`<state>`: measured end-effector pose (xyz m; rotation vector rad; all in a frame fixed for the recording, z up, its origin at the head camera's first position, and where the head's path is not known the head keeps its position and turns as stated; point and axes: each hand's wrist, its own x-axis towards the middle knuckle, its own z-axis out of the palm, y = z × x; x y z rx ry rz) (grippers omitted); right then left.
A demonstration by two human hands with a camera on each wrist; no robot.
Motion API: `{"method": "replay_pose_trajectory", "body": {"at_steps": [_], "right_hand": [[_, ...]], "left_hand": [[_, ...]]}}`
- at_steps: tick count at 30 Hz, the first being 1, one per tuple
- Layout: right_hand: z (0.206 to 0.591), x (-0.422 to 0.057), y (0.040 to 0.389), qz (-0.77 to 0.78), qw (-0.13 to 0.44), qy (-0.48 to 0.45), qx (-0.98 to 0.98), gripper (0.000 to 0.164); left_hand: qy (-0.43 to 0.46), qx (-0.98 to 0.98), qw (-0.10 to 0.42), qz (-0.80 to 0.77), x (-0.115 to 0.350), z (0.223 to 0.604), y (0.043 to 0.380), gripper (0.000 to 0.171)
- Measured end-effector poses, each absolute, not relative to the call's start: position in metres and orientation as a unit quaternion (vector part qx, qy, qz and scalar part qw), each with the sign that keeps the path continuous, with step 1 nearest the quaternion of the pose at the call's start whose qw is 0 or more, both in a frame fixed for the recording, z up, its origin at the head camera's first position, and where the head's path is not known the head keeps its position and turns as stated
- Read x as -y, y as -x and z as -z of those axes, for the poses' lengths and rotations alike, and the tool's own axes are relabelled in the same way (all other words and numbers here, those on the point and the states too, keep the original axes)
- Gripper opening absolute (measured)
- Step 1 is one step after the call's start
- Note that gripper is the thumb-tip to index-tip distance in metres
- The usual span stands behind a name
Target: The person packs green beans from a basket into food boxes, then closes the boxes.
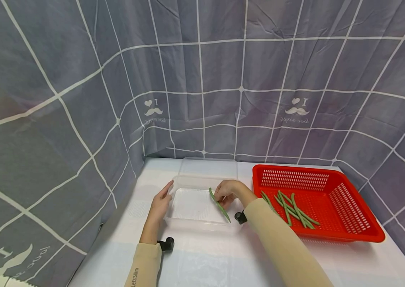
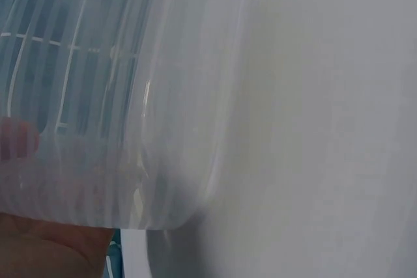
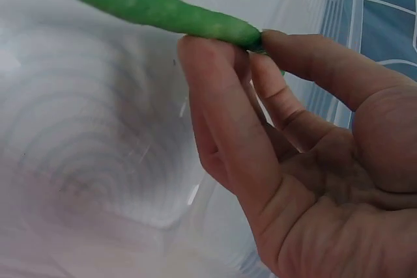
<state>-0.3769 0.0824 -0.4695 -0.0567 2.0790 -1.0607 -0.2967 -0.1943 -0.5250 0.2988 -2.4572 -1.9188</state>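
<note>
Green bean [image 1: 223, 211] is over the right half of the clear container [image 1: 198, 225], pinched between thumb and fingertips of the right hand [image 1: 228, 193]. Left hand [image 1: 160, 202]: fingers fairly straight, resting against the container's left end. Red basket [image 1: 335, 205] to the right, loose beans [image 1: 297, 210] piled in its left half; right sleeve [image 1: 281, 239] blocks its near-left corner and part of the pile. Black wrist mount [image 1: 240, 217] covers the container's near-right corner. Clear flat piece [image 1: 209, 164] behind, type unclear. White tabletop [image 1: 202, 265], grey white-gridded curtain [image 1: 220, 67] behind and both sides.
</note>
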Motion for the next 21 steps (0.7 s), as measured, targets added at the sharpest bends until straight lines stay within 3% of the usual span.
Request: {"method": "replay_pose_trajectory", "body": {"at_steps": [12,21], "right_hand": [[0.4736,-0.0844,0.376,0.378,0.402,0.034,-0.833,0.007],[0.4701,-0.0828,0.3767,0.401,0.407,0.042,-0.82,0.011]], "left_hand": [[-0.083,0.776,0.016,0.625,0.1975,0.5238,0.2975,0.052],[-0.085,0.767,-0.005,0.636,0.2042,0.5254,0.298,0.056]]}}
